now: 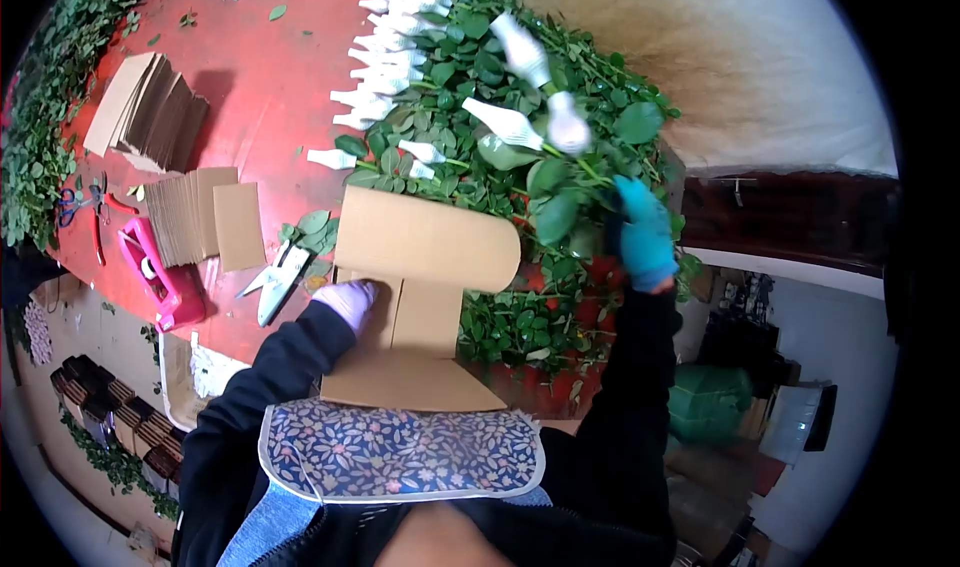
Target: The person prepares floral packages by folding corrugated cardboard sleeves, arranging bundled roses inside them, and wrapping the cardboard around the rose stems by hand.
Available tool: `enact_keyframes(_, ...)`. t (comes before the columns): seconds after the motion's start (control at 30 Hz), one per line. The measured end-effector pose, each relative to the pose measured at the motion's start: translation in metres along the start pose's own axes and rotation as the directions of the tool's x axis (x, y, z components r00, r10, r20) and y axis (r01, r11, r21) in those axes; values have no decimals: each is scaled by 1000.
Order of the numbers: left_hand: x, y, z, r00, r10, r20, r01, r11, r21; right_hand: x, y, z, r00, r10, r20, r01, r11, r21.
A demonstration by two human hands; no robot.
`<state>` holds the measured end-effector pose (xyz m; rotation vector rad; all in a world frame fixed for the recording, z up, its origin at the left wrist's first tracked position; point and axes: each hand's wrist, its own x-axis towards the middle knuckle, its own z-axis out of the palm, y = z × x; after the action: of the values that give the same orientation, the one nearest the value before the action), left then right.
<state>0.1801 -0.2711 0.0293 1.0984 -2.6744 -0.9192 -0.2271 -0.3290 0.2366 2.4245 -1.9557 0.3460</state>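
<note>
Red tabletop (280, 47) is scattered with loose leaves; a pile of white-sleeved roses (385, 72) is spread between eleven and one o'clock, and cardboard sheets (150, 107) are stacked at ten. A pink tape dispenser (165, 277) is set at nine; in the room beyond, a green bundle (712, 402) is seen at four. An opened cardboard wrapper (430, 235) is laid near the centre and touched by the left hand (347, 302), whose finger spread is partly hidden and cannot be told. Cut roses (503, 124) are held toward twelve o'clock by the right hand (645, 235), its blurred fingers closed round the stems.
</note>
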Motion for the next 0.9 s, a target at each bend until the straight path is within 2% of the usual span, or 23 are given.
enact_keyframes(0.07, -1, -1, 1, 999, -39, 18, 40, 998, -39, -15, -30, -34, 971, 181, 158, -216, 944, 248)
enact_keyframes(0.1, 0, 0, 0, 997, -55, 58, 58, 997, -45, -25, -48, -50, 931, 287, 225, -358, 839, 410)
enact_keyframes(0.13, 0, -1, -3, 993, -71, 96, 76, 996, -48, -30, -52, -48, 811, 417, 411, -584, 613, 532)
enact_keyframes(0.17, 3, -25, 38, 998, -26, 60, 32, 994, -105, -35, -56, -45, 637, 519, 570, -763, 321, 561)
enact_keyframes(0.2, 4, -24, 29, 998, -23, 56, 30, 992, -124, -33, -71, -54, 638, 405, 655, -765, 425, 483)
enact_keyframes(0.23, 5, -23, 19, 998, -20, 52, 27, 989, -142, -24, -87, -61, 690, 120, 714, -545, 736, 402)
enact_keyframes(0.27, 5, -32, 35, 996, 4, -88, -26, 968, -250, -17, -98, -62, 652, -138, 745, -263, 881, 393)
enact_keyframes(0.3, 5, -37, 37, 995, 14, -101, -43, 955, -295, -16, -102, -57, 583, -276, 764, -151, 888, 435)
enact_keyframes(0.33, 7, -42, 38, 993, 23, -114, -61, 939, -339, -27, -101, -43, 556, -392, 733, -77, 854, 515)
enact_keyframes(0.37, 8, -36, 16, 999, 34, -17, -38, 904, -425, -50, -89, -26, 626, -432, 649, -62, 802, 594)
enact_keyframes(0.4, 9, -31, -6, 996, 45, 81, 1, 865, -502, -47, -101, -22, 586, -470, 660, -91, 771, 630)
enact_keyframes(0.43, 7, -37, 7, 993, -11, 116, 92, 681, -727, -46, -106, -10, 546, -485, 683, -67, 788, 612)
enact_keyframes(0.47, 8, -43, 21, 986, -55, 160, 168, 436, -884, -48, -109, 3, 506, -496, 706, -38, 805, 593)
enact_keyframes(0.5, 7, -47, 13, 960, 9, 281, 276, 153, -949, -54, -112, 18, 496, -462, 735, -44, 832, 553)
enact_keyframes(0.53, 5, -48, 5, 901, -70, 428, 432, 61, -900, -57, -109, 28, 490, -465, 737, -43, 832, 553)
enact_keyframes(0.6, -9, -45, -17, 942, 13, 337, 336, -114, -935, -60, -101, 45, 415, -445, 793, -136, 832, 538)
enact_keyframes(0.63, -15, -48, -15, 946, 58, 318, 322, -76, -944, -63, -99, 52, 470, -481, 741, -141, 787, 600)
enact_keyframes(0.67, -17, -47, -15, 969, 127, 212, 220, -47, -974, -60, -101, 51, 464, -484, 742, -141, 787, 601)
enact_keyframes(0.73, -24, -42, -17, 946, 249, 208, 175, 150, -973, -54, -106, 47, 457, -374, 807, -278, 802, 529)
enact_keyframes(0.77, -27, -37, -22, 904, 149, 400, 362, 228, -904, -52, -108, 46, 574, -399, 716, -168, 798, 579)
enact_keyframes(0.8, -27, -39, -9, 975, 151, 164, 72, 485, -871, -51, -109, 43, 569, -396, 721, -168, 802, 573)
enact_keyframes(0.87, -24, -33, -5, 949, 162, 269, 95, 670, -737, -45, -113, 33, 684, -272, 677, 5, 930, 368)
enact_keyframes(0.9, -27, -28, -1, 961, 109, 256, 133, 627, -768, -40, -122, 14, 688, -190, 701, 49, 975, 216)
